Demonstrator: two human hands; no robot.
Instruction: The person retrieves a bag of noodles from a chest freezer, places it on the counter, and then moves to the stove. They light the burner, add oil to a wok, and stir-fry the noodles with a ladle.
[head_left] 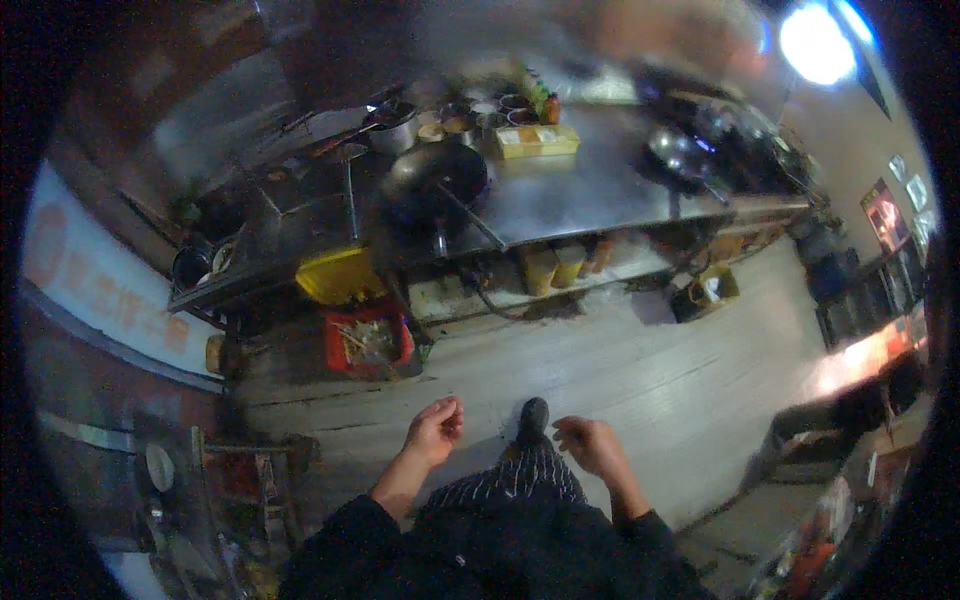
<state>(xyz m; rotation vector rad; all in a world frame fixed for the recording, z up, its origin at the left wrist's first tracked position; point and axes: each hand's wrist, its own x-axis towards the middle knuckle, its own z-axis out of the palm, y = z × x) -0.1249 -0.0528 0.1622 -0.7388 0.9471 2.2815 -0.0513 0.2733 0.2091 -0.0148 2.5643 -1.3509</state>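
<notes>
Both of my hands hang in front of my body, above the floor and apart from each other. My left hand (435,430) has its fingers curled in, and nothing shows in it. To the right of my dark shoe (535,415), my right hand (592,445) is loosely closed, its back partly toward me, with no object visible in it. Neither hand touches anything. Nearest to the left hand is a red bin (408,345) of scraps on the floor. Beyond it, a dark wok (440,168) with a long handle sits on the metal counter (600,195).
Behind the wok stand several pots (395,130) and a yellow tray (540,148) beside bottles. Another wok (680,155) is farther right. A yellow lid (335,275) leans behind the red bin. A box (705,295) stands on the floor under the counter. A chair (245,480) is at left.
</notes>
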